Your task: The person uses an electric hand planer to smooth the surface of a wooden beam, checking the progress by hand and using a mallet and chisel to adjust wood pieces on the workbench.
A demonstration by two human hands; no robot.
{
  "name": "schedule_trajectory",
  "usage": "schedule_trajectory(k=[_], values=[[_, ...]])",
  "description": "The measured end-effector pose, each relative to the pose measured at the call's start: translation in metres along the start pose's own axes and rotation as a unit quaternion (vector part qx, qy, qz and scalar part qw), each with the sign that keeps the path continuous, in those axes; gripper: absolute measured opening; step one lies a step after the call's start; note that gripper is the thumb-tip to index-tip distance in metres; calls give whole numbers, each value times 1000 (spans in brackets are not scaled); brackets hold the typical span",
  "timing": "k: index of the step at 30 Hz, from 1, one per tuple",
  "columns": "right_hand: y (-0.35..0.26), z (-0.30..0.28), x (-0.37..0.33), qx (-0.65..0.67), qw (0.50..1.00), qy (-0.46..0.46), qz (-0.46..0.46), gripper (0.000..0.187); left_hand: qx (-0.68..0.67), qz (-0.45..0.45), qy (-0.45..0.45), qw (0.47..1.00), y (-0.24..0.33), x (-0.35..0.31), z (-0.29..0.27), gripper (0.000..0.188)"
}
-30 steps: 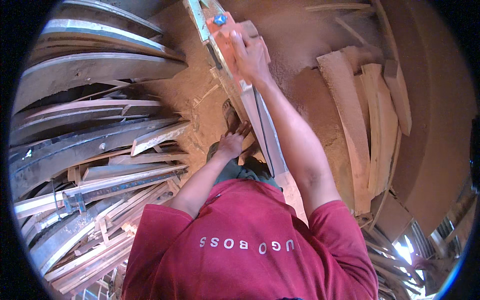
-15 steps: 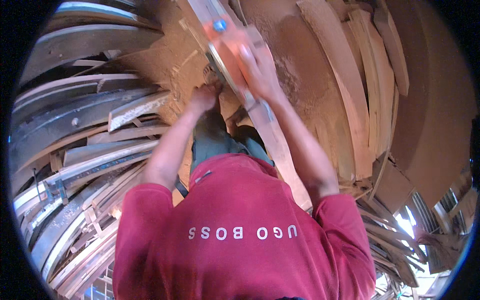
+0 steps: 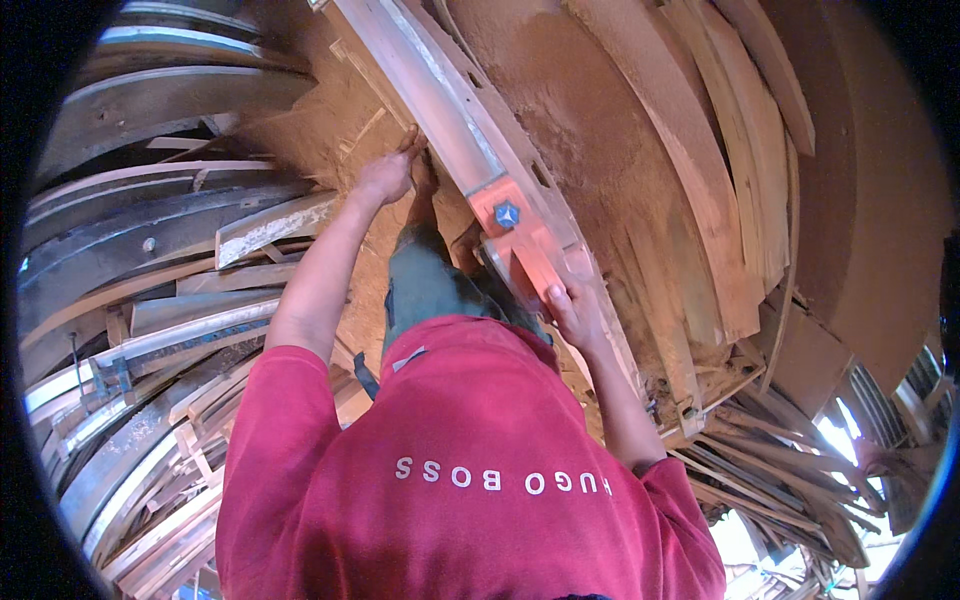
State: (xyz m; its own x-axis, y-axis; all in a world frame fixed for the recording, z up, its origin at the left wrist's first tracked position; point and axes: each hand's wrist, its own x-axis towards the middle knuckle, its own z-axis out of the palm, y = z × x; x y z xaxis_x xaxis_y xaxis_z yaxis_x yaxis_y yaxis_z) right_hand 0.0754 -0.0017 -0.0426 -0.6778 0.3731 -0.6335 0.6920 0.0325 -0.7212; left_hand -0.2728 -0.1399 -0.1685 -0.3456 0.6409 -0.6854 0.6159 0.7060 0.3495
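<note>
A long pale wooden board slants from the top of the view down toward my right side. On it rests an orange hand planer with a blue star-shaped knob. My right hand is closed round the planer's rear grip, close to my body. Farther up, my left hand is at the board's left edge, its fingertips closed on that edge and partly hidden there. Beneath the board, one of my feet and my dark trousers show in part.
Stacked curved-looking planks fill the left side. More boards lie to the right on brown sawdust. Loose offcuts pile up at the lower right. Thin wood strips lie near my left hand.
My right hand has drawn the planer back along the board, toward my body and to the right. My left hand has shifted slightly up and left along the board's edge.
</note>
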Motion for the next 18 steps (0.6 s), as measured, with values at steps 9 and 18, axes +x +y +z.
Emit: schedule_trajectory(k=[9, 18], values=[[-108, 10, 80, 8, 998, 14, -59, 50, -26, -72, -19, 997, -9, -6, 59, 49], [-125, 21, 125, -16, 982, 86, -165, 47, 5, 10, 16, 1000, 72, -55, 143, 57]])
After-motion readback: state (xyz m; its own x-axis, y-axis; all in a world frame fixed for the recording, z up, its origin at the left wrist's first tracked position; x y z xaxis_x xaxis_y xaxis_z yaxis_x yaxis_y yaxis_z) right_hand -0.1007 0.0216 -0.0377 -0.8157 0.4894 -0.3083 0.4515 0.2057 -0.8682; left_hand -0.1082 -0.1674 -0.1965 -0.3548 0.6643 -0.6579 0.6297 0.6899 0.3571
